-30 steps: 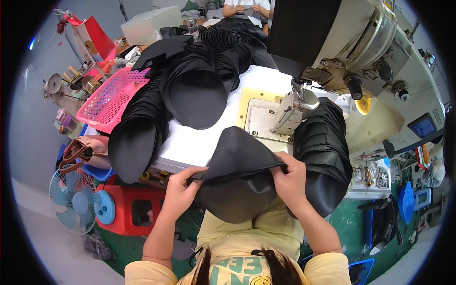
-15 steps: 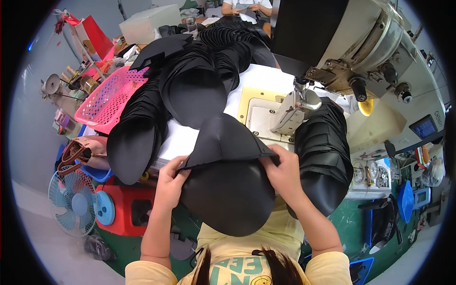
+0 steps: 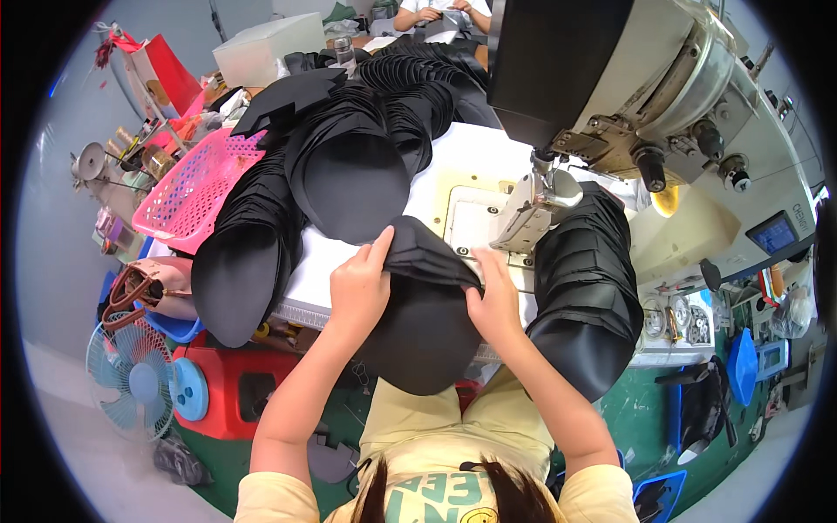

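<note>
1. Sewing machine [image 3: 732, 222]; pale body at the right, black cover on its head, small blue screen; a metal post [image 3: 530, 209] stands beneath the head.
2. Work table [image 3: 331, 266]; white top; carries the machine's cream and white plates and several black stacks.
3. Stacks of black pieces, overlapping, rounded at the near end; one at the left [image 3: 242, 261], one at the centre [image 3: 356, 179], one just right of the right hand [image 3: 582, 288].
4. Stool [image 3: 220, 405]; red plastic, on the green floor at the left.
5. Fan [image 3: 142, 383]; pale blue blades, beside the stool.
6. Basket [image 3: 179, 213]; pink, perforated, tilted, beside the left stack.
7. Black piece [image 3: 425, 336]; one, held between the person's lap and the post; upper part folded in layers, lower part broad and rounded.
8. Left hand [image 3: 360, 283]; fingers closed on the upper left edge of the folded part.
9. Right hand [image 3: 495, 301]; thumb and fingers gripping the fold's right end; fingertips slightly blurred, near the post.
10. Jar [image 3: 345, 57]; clear, upright, behind the centre stack.
</note>
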The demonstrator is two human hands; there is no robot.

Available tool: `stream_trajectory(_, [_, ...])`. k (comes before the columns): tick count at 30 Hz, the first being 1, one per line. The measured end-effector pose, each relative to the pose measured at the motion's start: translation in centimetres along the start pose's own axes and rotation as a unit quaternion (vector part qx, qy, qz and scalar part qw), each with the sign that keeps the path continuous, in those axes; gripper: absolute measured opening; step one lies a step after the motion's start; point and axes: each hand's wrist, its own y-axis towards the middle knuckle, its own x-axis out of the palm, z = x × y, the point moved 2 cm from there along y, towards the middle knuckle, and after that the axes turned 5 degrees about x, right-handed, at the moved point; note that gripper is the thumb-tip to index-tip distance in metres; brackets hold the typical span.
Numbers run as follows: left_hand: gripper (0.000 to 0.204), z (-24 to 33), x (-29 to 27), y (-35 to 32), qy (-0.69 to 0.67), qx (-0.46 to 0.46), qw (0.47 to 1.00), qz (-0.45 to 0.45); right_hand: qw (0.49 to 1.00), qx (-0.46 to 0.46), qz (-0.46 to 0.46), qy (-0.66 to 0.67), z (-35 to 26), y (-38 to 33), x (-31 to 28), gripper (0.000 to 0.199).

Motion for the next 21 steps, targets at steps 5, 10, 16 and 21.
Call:
stream_trajectory(5, [0.087, 1.7, -1.3, -0.1, 0.04, -0.006, 0.999, -0.033, 0.956, -0.274, 0.1, -0.035, -5.5, -3.3, -1.9, 0.055])
stream_trajectory(10, [0.085, 1.1, 0.9, -0.5, 0.033, 0.025, 0.999, -0.033, 0.941, -0.245, -0.207, -0.109, -4.2, -6.3, 1.2, 0.075])
stream_trajectory(16, [0.076, 0.1, 0.9, 0.0, -0.007, 0.002, 1.0, -0.015, 0.947, -0.212, -0.206, -0.124, -2.7, -5.3, 1.5, 0.068])
stream_trajectory(21, [0.066, -1.6, 1.5, -0.8, -0.042, -0.021, 0.998, -0.03, 0.968, -0.21, -0.104, -0.089, -3.3, -4.2, 0.1, 0.056])
